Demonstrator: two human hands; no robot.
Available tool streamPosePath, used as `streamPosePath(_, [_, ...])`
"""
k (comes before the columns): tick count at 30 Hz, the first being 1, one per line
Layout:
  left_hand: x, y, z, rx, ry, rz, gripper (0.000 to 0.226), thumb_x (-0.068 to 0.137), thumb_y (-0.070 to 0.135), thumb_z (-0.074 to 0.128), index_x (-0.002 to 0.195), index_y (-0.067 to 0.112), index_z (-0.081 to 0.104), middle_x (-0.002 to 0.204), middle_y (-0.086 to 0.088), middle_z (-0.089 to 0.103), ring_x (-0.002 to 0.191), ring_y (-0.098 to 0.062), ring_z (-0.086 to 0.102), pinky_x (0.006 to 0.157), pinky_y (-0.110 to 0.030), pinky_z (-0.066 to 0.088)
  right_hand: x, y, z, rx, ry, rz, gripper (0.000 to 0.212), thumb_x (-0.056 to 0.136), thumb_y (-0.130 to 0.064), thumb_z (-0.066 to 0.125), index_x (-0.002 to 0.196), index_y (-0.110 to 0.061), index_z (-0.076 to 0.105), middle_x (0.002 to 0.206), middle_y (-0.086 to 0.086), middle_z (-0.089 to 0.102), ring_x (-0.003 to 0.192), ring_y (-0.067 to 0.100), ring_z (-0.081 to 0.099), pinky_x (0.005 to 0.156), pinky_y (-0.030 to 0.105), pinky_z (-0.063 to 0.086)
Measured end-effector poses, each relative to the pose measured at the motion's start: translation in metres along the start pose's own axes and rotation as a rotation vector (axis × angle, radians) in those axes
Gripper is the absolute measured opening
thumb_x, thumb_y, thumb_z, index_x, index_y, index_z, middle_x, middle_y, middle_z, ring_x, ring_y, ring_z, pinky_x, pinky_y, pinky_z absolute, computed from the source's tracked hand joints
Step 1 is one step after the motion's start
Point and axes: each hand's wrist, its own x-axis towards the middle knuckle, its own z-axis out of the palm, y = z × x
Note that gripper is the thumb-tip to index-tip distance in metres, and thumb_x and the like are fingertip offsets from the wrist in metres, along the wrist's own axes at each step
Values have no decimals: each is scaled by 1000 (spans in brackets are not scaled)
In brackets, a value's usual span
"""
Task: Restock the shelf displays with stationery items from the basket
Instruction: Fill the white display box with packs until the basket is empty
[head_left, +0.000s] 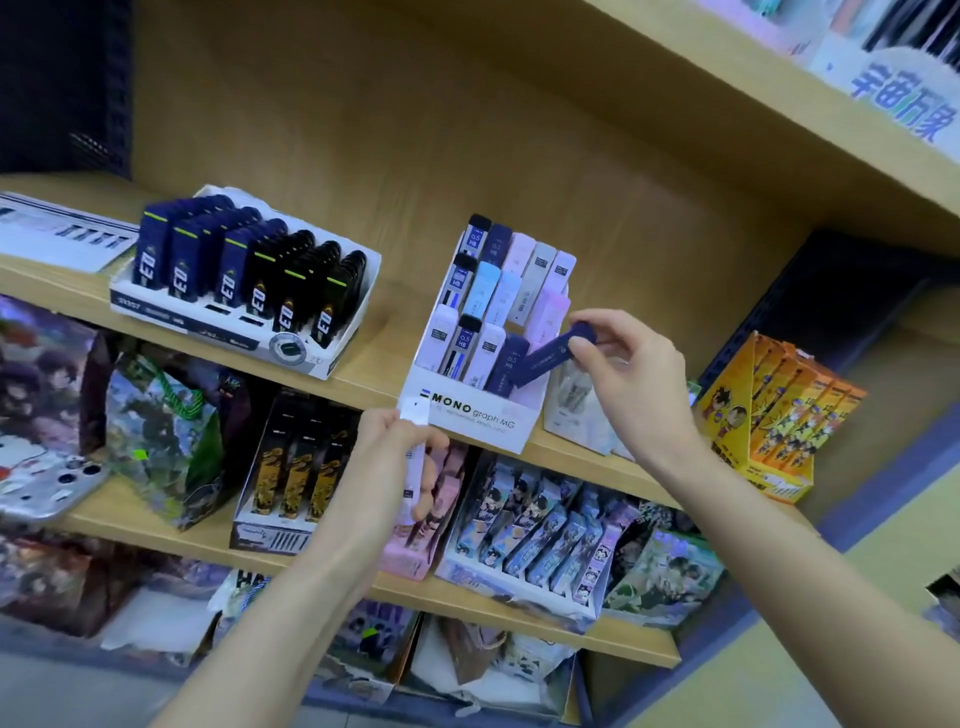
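A white tiered display box (467, 415) marked MONO graph MG stands on the wooden shelf (374, 374), holding several lead cases in navy, pale blue, pink and lilac. My right hand (628, 374) pinches a navy lead case (550, 356), tilted, its lower end at the box's front right slot. My left hand (395, 457) is below the box's front left corner, closed around pale lilac and white lead cases (415, 441). No basket is in view.
A white tray of dark blue and black cases (244, 291) sits to the left on the same shelf. An orange cartoon display box (774, 421) stands at right. The lower shelves hold cartoon-printed packs and bags (545, 535). Another shelf (779, 104) overhangs above.
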Motion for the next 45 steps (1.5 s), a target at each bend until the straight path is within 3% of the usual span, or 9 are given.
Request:
streamPosePath(5, [-26, 8, -5, 71, -9, 251, 9, 100, 21, 43, 104, 17, 50, 74, 5, 61, 42, -7, 45, 43, -22, 37, 9, -2, 17, -101, -106, -84, 20, 89, -6, 62, 108, -12, 64, 83, -19, 55, 76, -13, 53, 70, -1, 38])
streamPosePath(10, [-21, 10, -9, 35, -32, 227, 14, 101, 23, 39, 98, 19, 52, 57, 11, 57, 35, -8, 33, 35, -18, 23, 9, -1, 31, -200, -188, -141, 14, 88, -8, 65, 101, -11, 61, 91, -3, 57, 76, 3, 52, 69, 3, 40])
streamPosePath(13, [-7, 10, -9, -167, -93, 109, 22, 102, 13, 29, 93, 14, 50, 59, -2, 60, 27, -11, 34, 29, -15, 22, 9, 0, 33, -245, -171, -163, 14, 88, -11, 65, 101, -15, 62, 94, -15, 43, 76, 1, 49, 71, 4, 40])
streamPosePath(16, [-10, 10, -10, -105, -105, 128, 23, 101, 12, 33, 93, 16, 54, 68, -2, 59, 35, -11, 41, 32, -21, 31, 5, -5, 33, -228, -149, -151, 14, 90, -13, 62, 103, -18, 60, 94, -18, 40, 75, -7, 47, 72, 2, 38])
streamPosePath(20, [-27, 12, -11, 197, -133, 343, 21, 91, 11, 58, 94, 31, 65, 71, 17, 62, 55, 0, 52, 54, -11, 43, -23, -27, 33, 26, -233, -39, 13, 97, -24, 49, 94, -18, 60, 86, -5, 59, 69, 2, 56, 66, 11, 45])
streamPosePath(24, [-25, 8, -11, 395, -105, 460, 31, 79, 3, 71, 92, 31, 69, 89, 7, 67, 72, -1, 57, 67, -11, 46, -54, -38, 28, 227, -494, 190, 17, 97, -23, 50, 94, -14, 65, 63, -3, 64, 57, 6, 64, 64, 21, 54])
streamPosePath(30, [-29, 5, -10, 64, -67, 341, 33, 73, -3, 75, 96, 18, 65, 83, 4, 72, 77, -5, 67, 67, -14, 52, -67, -29, 20, 473, -470, 357, 6, 90, -9, 62, 91, -15, 63, 74, 1, 68, 65, 6, 67, 65, 16, 52])
streamPosePath(38, [-36, -3, 4, 268, -57, 560, 31, 79, -1, 71, 93, 26, 66, 85, 9, 71, 80, -3, 66, 74, -16, 51, -86, -25, 19, 269, -438, 175, 19, 87, -27, 66, 100, -29, 52, 90, -10, 66, 82, 2, 62, 71, 18, 50])
streamPosePath(45, [-35, -2, 8, 591, -1, 746, 38, 87, 9, 65, 106, 40, 55, 97, 19, 59, 91, 6, 57, 81, -7, 43, -64, -25, 7, 152, -366, -24, 20, 90, -19, 63, 96, -34, 51, 79, -8, 61, 75, 3, 60, 70, 17, 50])
